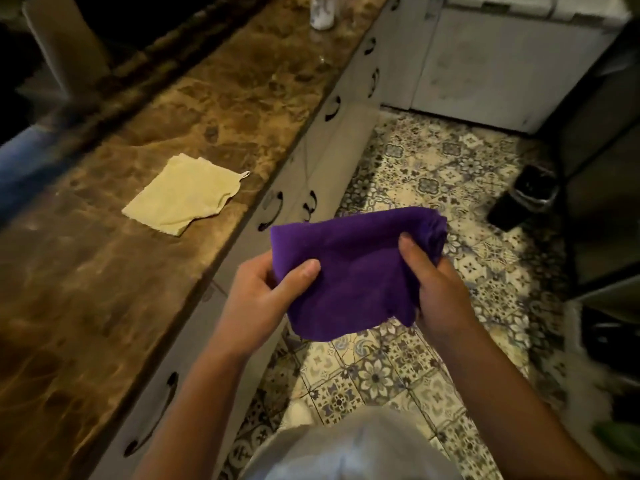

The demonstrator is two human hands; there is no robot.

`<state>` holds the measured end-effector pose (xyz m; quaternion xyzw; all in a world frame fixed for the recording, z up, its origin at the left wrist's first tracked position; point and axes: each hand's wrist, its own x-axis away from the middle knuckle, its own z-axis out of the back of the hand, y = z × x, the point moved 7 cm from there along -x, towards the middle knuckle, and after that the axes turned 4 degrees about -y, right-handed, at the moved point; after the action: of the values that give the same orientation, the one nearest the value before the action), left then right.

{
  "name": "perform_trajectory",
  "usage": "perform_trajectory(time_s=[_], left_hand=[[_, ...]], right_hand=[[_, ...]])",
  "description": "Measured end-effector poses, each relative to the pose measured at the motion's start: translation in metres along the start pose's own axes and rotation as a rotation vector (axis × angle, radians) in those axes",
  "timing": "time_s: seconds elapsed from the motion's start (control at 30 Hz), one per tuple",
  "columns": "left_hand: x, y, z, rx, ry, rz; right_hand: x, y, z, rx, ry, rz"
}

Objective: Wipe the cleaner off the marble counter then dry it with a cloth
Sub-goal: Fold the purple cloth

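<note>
My left hand point(266, 289): closed on the purple cloth's point(349, 268) left edge, thumb on top.
My right hand point(433, 278): pinching its right edge.
Purple cloth: above the floor, off the worktop point(104, 271).
Yellow cloth point(183, 195): flat on the worktop, left of the purple cloth.

both forearms are bare with no sleeves reaching the wrists, the left hand point(263, 289) and right hand point(440, 289) carry no visible rings or watch, and a pale grey-white garment point(349, 448) shows below them.
</note>
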<state>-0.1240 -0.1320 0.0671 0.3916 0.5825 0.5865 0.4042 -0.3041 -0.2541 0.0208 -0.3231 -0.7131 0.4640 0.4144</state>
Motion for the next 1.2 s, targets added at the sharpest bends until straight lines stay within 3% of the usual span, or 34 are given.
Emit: perform_trajectory(time_s=[0.17, 0.4, 0.77, 0.93, 1.2], left_hand=[[-0.055, -0.006, -0.011, -0.035, -0.082, 0.045], [-0.142, -0.031, -0.035, 0.031, 0.017, 0.097], [-0.277, -0.039, -0.085, 0.09, 0.165, 0.027], [-0.319, -0.03, -0.064, 0.018, 0.149, -0.061], [-0.371, -0.036, 0.035, -0.014, 0.327, -0.042]], right_hand=[[-0.025, -0.024, 0.016, 0.006, 0.004, 0.068], [-0.094, -0.039, 0.054, 0.162, 0.051, -0.008], [-0.249, -0.116, 0.108, 0.3, -0.078, -0.032], [-0.314, -0.139, 0.085, 0.289, -0.126, -0.001], [-0.396, -0.15, -0.018, 0.371, -0.207, 0.006]])
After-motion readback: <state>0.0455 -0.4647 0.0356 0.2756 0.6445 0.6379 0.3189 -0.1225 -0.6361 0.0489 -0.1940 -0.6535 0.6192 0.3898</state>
